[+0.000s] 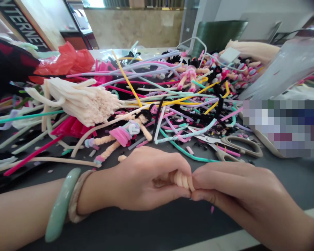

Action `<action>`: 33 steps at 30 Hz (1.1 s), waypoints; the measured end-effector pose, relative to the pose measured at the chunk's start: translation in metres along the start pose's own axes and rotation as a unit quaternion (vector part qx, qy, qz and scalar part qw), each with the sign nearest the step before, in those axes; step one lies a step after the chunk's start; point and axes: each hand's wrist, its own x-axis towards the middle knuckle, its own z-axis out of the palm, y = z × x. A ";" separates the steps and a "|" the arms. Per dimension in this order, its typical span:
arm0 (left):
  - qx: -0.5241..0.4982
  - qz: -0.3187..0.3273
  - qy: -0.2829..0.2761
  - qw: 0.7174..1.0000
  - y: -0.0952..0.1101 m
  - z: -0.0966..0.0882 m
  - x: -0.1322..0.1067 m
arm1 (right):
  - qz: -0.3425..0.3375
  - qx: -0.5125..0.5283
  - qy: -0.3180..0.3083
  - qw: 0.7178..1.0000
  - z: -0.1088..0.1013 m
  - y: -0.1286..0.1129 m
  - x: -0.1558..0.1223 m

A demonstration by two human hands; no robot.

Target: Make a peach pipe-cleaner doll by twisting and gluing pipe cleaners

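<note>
My left hand (pixel 143 179) and my right hand (pixel 240 186) meet at the front of the dark table (pixel 151 230), both closed around one cream pipe cleaner coil (pixel 182 180) pinched between the fingertips. A green bangle (pixel 61 205) and a pale one sit on my left wrist. Just beyond my hands lies a small pipe cleaner doll (pixel 122 134) with a pink body and cream limbs.
A big heap of coloured pipe cleaners (pixel 172 94) covers the table's middle. A bundle of cream pipe cleaners (pixel 81 99) lies at the left, scissors (pixel 230 144) at the right, a red plastic bag (pixel 68 61) behind. More small dolls (pixel 191 75) lie farther back.
</note>
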 end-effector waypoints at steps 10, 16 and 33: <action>-0.011 -0.065 -0.021 0.998 0.003 -0.001 0.001 | -0.018 -0.059 0.016 0.998 0.001 0.000 -0.005; -0.020 -0.020 -0.032 0.999 0.000 -0.001 0.000 | 0.022 -0.018 0.051 0.998 0.000 -0.003 0.001; -0.058 -0.012 -0.059 0.997 -0.001 0.000 -0.001 | 0.103 0.054 -0.007 0.993 0.001 -0.001 0.005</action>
